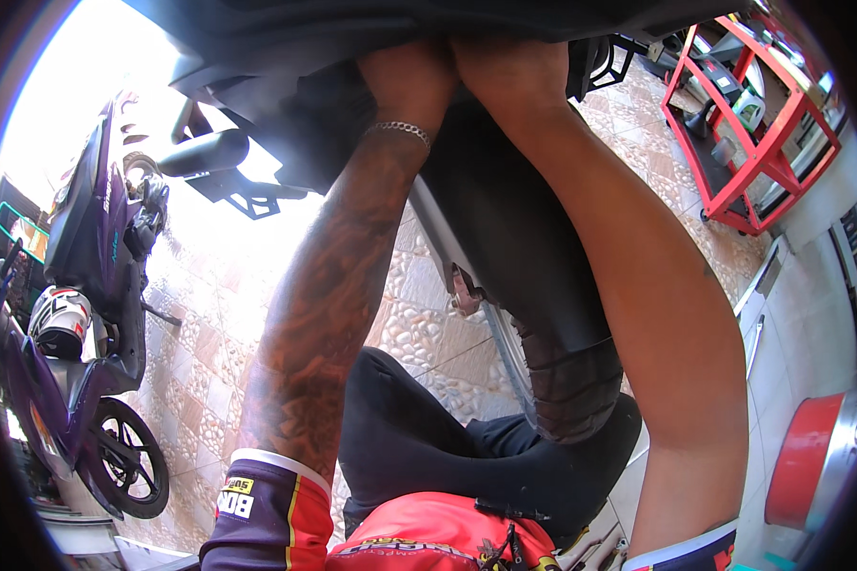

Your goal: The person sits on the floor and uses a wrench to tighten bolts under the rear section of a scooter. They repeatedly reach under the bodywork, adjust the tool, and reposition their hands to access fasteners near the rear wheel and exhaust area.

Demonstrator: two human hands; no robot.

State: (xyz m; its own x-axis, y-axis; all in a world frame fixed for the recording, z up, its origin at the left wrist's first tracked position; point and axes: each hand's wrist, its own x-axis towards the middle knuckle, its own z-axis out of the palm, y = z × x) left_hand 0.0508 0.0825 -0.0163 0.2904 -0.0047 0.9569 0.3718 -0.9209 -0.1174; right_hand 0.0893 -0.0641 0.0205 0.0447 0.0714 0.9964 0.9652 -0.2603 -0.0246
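Note:
Both my arms reach up and away to the front of a motorcycle. Its dark bodywork [352, 27] spans the top of the view. My left hand [411, 84], with a chain bracelet at the wrist, is tucked under the lower edge of that bodywork. Right beside it, my right hand [516, 78] reaches under the same edge. The fingers of both hands are hidden, so what they touch or hold does not show. Below them a long black fender [514, 214] runs between my forearms. It covers part of a knobbly tyre [573, 385], which stands between my bent legs.
A purple motorcycle [90, 228] stands at the left, a white-and-red helmet-like object [59, 322] on it. At the upper right is a red tool cart [762, 157] carrying bottles. A red-and-silver drum [809, 457] stands at the lower right. The floor [195, 381] is pebble-patterned tile.

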